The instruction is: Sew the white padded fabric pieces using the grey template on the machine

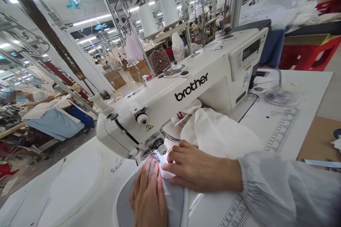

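Note:
A white Brother sewing machine (pixel 186 88) stands across the white table (pixel 293 120). White fabric (pixel 215 131) bunches under the machine's arm and runs toward the needle area (pixel 156 154). My left hand (pixel 149 198) lies flat on the fabric just in front of the needle, fingers stretched out together. My right hand (pixel 194 168) rests on the fabric to the right of the needle, fingers curled and pressing a folded edge of the cloth down. A pale sleeve (pixel 287 188) covers my right forearm.
Two white thread cones (pixel 157 14) stand behind the machine. The machine's control panel (pixel 249 55) faces right. A ruler scale (pixel 279 131) is printed on the table. A red stool (pixel 309 55) stands at the far right. Another person (pixel 37 97) works at the left among piled cloth.

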`<state>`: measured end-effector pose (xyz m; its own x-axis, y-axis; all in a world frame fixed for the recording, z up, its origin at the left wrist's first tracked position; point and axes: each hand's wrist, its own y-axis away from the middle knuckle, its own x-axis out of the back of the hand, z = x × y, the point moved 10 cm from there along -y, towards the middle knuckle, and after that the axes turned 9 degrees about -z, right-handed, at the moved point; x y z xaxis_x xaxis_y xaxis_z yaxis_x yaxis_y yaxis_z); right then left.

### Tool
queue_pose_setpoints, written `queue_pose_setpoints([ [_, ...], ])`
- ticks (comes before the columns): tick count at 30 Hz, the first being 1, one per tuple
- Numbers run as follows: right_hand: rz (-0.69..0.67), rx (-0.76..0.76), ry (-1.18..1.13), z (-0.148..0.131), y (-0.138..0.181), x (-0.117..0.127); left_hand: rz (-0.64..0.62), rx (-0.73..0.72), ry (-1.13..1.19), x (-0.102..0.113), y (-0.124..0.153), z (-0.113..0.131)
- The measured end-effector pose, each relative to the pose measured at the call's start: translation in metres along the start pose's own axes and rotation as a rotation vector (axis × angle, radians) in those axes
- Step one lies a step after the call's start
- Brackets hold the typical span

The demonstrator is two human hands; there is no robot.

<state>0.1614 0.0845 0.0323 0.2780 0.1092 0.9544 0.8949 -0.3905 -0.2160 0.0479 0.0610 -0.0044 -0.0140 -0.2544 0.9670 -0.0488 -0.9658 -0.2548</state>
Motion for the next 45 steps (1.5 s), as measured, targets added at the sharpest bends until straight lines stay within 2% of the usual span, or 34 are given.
queue_pose_setpoints([
  [4,-0.013,0.098,-0.030,-0.009,0.002,0.000,-0.027,-0.347,-0.035,0.000,-0.001,0.001],
  [7,0.004,0.111,-0.023,-0.010,0.003,0.002,0.011,-0.430,-0.048,0.006,-0.001,-0.004],
  [10,0.014,0.109,-0.028,-0.010,0.004,0.004,0.080,-0.380,-0.064,0.011,0.001,0.001],
  [13,0.011,0.104,-0.041,-0.006,0.005,0.006,0.125,-0.186,-0.054,0.014,0.004,0.008],
  [16,0.003,0.095,-0.055,-0.002,0.005,0.008,0.109,0.019,-0.042,0.015,0.006,0.012],
  [19,-0.013,0.095,-0.062,0.000,0.005,0.008,0.076,0.090,-0.036,0.015,0.006,0.018],
  [25,-0.027,0.080,-0.047,0.003,0.004,0.008,0.006,0.168,-0.034,0.009,0.005,0.015],
  [33,-0.033,0.067,-0.047,0.006,0.003,0.007,0.002,0.151,0.026,0.008,0.002,0.013],
  [36,-0.034,0.075,-0.050,0.007,0.003,0.005,-0.019,0.144,0.024,0.003,-0.001,0.004],
  [41,-0.043,0.037,-0.034,0.010,0.000,0.004,-0.124,0.115,0.035,-0.015,-0.008,-0.013],
  [45,-0.048,0.030,-0.018,0.009,0.000,0.005,-0.121,0.112,0.046,-0.016,-0.010,-0.018],
])
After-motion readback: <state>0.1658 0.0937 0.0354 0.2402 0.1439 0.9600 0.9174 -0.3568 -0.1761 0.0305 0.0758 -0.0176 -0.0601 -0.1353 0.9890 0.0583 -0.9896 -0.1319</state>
